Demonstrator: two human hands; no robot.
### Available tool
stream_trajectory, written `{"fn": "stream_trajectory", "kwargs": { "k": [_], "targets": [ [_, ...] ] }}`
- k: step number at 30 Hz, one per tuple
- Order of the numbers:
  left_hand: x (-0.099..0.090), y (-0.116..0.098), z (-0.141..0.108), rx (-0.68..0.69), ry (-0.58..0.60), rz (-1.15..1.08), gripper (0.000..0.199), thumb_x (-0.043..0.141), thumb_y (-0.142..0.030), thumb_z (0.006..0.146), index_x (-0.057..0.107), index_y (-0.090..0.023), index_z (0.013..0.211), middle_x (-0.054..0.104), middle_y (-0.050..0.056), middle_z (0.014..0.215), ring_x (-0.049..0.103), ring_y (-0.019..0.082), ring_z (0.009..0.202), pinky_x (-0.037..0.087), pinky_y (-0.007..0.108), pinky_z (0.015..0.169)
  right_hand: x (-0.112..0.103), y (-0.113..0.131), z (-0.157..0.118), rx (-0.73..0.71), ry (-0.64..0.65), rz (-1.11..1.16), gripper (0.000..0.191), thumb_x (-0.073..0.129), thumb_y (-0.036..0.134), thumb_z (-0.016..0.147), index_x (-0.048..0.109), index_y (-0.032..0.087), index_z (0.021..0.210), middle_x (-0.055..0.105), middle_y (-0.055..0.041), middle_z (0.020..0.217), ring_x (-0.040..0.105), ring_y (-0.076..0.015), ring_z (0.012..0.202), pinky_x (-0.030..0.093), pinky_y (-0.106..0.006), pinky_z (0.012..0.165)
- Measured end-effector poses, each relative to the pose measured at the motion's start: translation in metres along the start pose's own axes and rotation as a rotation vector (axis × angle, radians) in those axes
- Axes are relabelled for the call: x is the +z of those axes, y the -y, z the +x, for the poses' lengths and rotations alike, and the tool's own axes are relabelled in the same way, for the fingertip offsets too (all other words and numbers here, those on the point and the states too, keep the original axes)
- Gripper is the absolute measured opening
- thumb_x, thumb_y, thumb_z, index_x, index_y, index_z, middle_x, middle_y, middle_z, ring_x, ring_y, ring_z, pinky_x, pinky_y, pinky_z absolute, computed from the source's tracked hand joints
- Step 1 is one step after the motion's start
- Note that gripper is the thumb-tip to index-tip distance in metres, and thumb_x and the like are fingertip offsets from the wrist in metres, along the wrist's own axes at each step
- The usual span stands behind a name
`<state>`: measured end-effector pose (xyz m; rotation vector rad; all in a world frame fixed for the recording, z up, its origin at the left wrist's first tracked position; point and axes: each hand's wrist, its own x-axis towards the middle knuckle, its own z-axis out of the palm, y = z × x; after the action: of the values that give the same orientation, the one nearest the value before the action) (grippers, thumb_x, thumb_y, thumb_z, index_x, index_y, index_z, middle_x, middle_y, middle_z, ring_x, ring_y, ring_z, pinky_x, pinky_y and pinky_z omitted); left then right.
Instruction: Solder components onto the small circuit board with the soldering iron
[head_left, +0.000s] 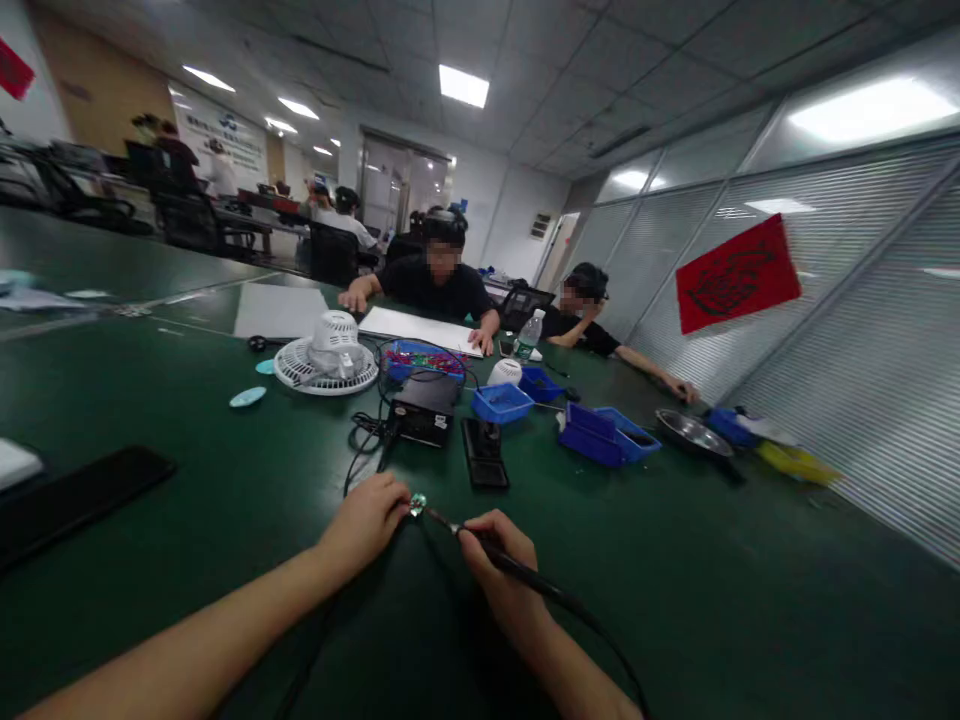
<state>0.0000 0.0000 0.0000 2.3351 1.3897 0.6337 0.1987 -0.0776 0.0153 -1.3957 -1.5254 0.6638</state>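
Note:
Between the fingertips of my left hand (371,520) is a small green circuit board (418,504), pinched at its left edge just above the table. My right hand (504,560) grips a soldering iron (491,552) like a pen, its tip pointing left at the board. The tip is very close to the board; whether they touch I cannot tell. A dark cord runs from the iron's rear end toward the bottom right. Beyond my hands stand a black soldering station (425,408) and a black iron stand with a tray (484,455).
A white fan part (328,362) stands at the back left beside light-blue discs (248,397). Blue bins (589,434) and a metal bowl (694,434) are to the right. A black slab (82,500) lies at left. Two people sit across the green table (247,490).

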Motion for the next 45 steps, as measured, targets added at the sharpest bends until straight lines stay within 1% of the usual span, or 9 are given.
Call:
{"fn": "stream_trajectory", "kwargs": {
  "k": [6,11,20,28,31,35,40,43,45],
  "targets": [
    [0.001,-0.002,-0.001,-0.008,-0.009,-0.025,0.017,0.047,-0.020,0.087,0.064,-0.019,0.084,0.061,0.004,0.089,0.057,0.018,0.089,0.043,0.029,0.082,-0.002,-0.002,0.001,-0.029,0.028,-0.019,0.016,0.062,0.033,0.078,0.065,0.016,0.077,0.061,-0.0016,0.067,0.054,-0.0159,0.059,0.042,-0.026,0.056],
    [0.000,-0.004,-0.002,-0.037,-0.014,-0.038,0.017,0.048,-0.020,0.087,0.064,-0.019,0.084,0.061,0.004,0.089,0.056,0.019,0.089,0.042,0.030,0.082,-0.005,-0.005,0.005,-0.041,0.030,0.037,0.014,0.065,0.031,0.076,0.066,0.017,0.077,0.063,-0.0013,0.067,0.055,-0.0159,0.060,0.042,-0.026,0.057],
    [0.000,-0.004,-0.002,-0.011,-0.003,-0.041,0.018,0.048,-0.021,0.085,0.066,-0.020,0.084,0.060,0.004,0.088,0.056,0.018,0.088,0.042,0.029,0.079,-0.010,-0.007,0.007,0.059,0.028,0.182,0.016,0.070,0.032,0.073,0.067,0.018,0.079,0.061,0.0002,0.067,0.053,-0.0148,0.059,0.041,-0.024,0.055],
    [-0.001,-0.006,-0.002,-0.014,0.000,-0.056,0.016,0.049,-0.019,0.084,0.065,-0.020,0.083,0.060,0.004,0.088,0.055,0.018,0.088,0.042,0.029,0.080,-0.008,-0.007,0.008,0.050,0.042,0.203,0.014,0.071,0.029,0.072,0.066,0.018,0.079,0.059,0.0012,0.067,0.050,-0.0142,0.060,0.040,-0.024,0.056],
    [-0.001,-0.007,-0.002,-0.027,-0.010,-0.059,0.015,0.049,-0.019,0.084,0.064,-0.020,0.082,0.060,0.003,0.089,0.055,0.017,0.087,0.042,0.029,0.080,-0.011,-0.001,0.009,0.058,0.014,0.211,0.013,0.070,0.029,0.072,0.066,0.018,0.078,0.056,0.0023,0.065,0.048,-0.0139,0.059,0.038,-0.023,0.055],
    [0.000,-0.005,-0.002,-0.025,-0.019,-0.047,0.013,0.050,-0.018,0.084,0.064,-0.019,0.082,0.061,0.003,0.089,0.055,0.017,0.087,0.041,0.029,0.080,-0.016,0.003,0.012,0.120,-0.059,0.291,0.014,0.072,0.029,0.071,0.063,0.019,0.077,0.049,0.0055,0.061,0.043,-0.0117,0.055,0.033,-0.022,0.052],
    [0.002,-0.004,-0.003,-0.029,-0.035,-0.037,0.013,0.051,-0.019,0.084,0.064,-0.020,0.082,0.061,0.003,0.088,0.055,0.017,0.086,0.041,0.029,0.079,-0.020,0.001,0.013,0.171,-0.017,0.435,0.021,0.074,0.031,0.072,0.066,0.019,0.087,0.055,0.0040,0.063,0.049,-0.0131,0.059,0.037,-0.023,0.057],
    [0.003,-0.004,-0.003,-0.034,-0.031,-0.047,0.013,0.051,-0.019,0.084,0.064,-0.020,0.082,0.061,0.002,0.089,0.055,0.017,0.086,0.041,0.028,0.078,-0.020,-0.001,0.013,0.175,-0.054,0.483,0.026,0.070,0.039,0.077,0.068,0.017,0.090,0.058,0.0018,0.061,0.052,-0.0145,0.058,0.039,-0.026,0.057],
    [0.002,-0.005,-0.003,-0.042,-0.029,-0.047,0.012,0.052,-0.019,0.083,0.064,-0.020,0.082,0.061,0.002,0.089,0.056,0.017,0.086,0.041,0.029,0.078,-0.020,-0.001,0.013,0.160,-0.093,0.441,0.027,0.067,0.042,0.079,0.068,0.015,0.085,0.058,0.0009,0.059,0.051,-0.0144,0.055,0.039,-0.026,0.055]
  ]
}}
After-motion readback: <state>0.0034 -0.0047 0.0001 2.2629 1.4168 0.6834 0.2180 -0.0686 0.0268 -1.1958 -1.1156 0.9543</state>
